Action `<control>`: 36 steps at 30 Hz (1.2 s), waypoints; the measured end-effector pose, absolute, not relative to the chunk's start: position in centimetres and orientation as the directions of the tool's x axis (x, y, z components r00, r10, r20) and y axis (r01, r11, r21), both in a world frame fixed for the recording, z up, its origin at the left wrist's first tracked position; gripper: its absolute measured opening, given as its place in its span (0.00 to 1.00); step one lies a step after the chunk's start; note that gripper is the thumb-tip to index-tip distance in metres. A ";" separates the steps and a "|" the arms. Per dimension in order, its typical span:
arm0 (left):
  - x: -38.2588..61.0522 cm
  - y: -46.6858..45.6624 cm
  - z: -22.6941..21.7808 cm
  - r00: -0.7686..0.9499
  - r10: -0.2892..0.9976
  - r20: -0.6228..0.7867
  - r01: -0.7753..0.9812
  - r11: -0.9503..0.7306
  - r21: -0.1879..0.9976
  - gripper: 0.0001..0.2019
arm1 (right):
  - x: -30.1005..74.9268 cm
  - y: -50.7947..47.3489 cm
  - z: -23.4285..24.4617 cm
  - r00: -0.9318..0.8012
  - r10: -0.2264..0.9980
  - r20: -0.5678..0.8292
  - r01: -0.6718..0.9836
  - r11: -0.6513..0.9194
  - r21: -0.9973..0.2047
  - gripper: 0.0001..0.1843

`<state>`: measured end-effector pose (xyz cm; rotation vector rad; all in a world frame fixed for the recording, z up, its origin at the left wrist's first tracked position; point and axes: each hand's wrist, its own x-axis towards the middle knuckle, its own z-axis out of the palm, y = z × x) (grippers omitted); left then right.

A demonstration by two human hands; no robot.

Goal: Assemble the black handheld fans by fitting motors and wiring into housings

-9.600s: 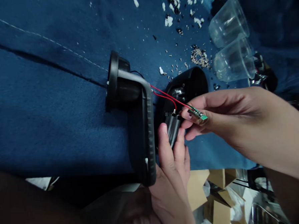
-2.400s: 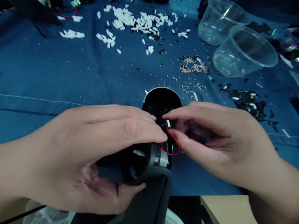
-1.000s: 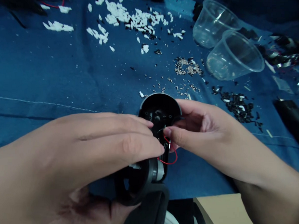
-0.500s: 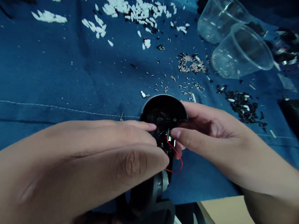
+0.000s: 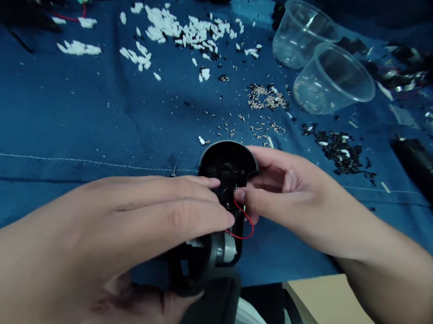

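Observation:
My left hand wraps around a black plastic housing, with its fingers across the front and its thumb below. The housing's rounded open shell shows screw posts inside. My right hand is at the shell's far side, its thumb and fingers pinching where a thin red wire enters. That wire loops down below the thumb. A small silver motor sits low in the housing, next to a black handle. The wire's end is hidden by my thumb.
Blue cloth covers the table, scattered with white bits and small screws. Black pieces lie to the right. Two clear plastic cups stand far right, near a black cylinder. Cardboard shows beyond the cloth's near edge.
My right thumb has shifted left over the wire's entry point, covering the small metal terminal. The housing and hands have moved slightly left in view.

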<state>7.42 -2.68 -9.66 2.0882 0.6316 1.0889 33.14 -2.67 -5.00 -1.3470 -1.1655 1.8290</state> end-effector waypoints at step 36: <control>9.0 -12.4 5.0 0.770 0.323 0.550 0.053 -0.891 0.450 0.31 | 34.3 -17.4 -2.0 -0.433 0.896 0.102 -0.631 -0.220 -0.744 0.29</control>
